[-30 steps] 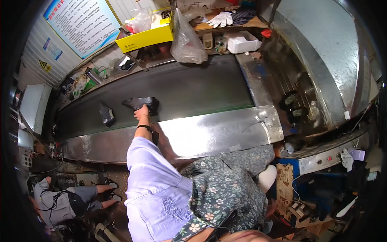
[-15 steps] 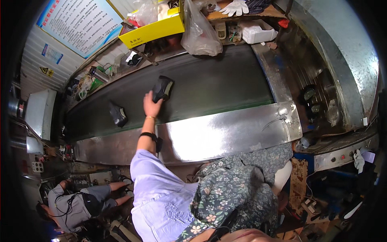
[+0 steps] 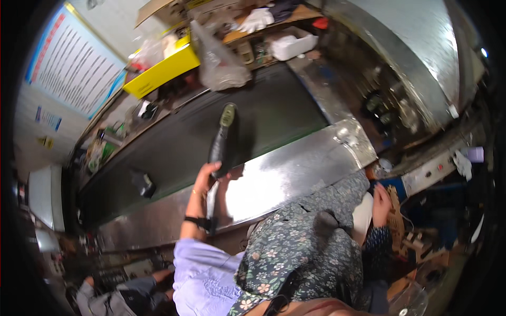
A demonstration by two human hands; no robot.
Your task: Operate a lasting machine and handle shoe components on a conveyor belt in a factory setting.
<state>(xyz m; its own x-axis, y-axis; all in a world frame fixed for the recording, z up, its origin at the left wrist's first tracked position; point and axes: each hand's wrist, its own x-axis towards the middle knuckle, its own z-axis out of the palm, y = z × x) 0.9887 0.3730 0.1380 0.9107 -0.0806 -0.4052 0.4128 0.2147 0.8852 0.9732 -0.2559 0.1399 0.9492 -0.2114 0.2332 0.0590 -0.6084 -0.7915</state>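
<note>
Left hand (image 3: 204,179) grips black shoe (image 3: 220,142), tilted over near edge of the dark belt (image 3: 284,110); second shoe (image 3: 142,183) lies farther left on belt. Belt's open room runs right. Right hand (image 3: 381,205) off belt's near right corner, can't tell its grip.

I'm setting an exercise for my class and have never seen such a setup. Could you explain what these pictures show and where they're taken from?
There is no robot, only a person's bare hands. The view comes from a wide fisheye camera worn on the head, looking down; that is why straight edges bend. The left hand holds a dark shoe with a yellow-green patch at its far end. A second dark shoe lies farther left on a long dark surface, which has a shiny metal strip along its near side. The right hand is off to the right, with nothing that I can see in it.
</note>
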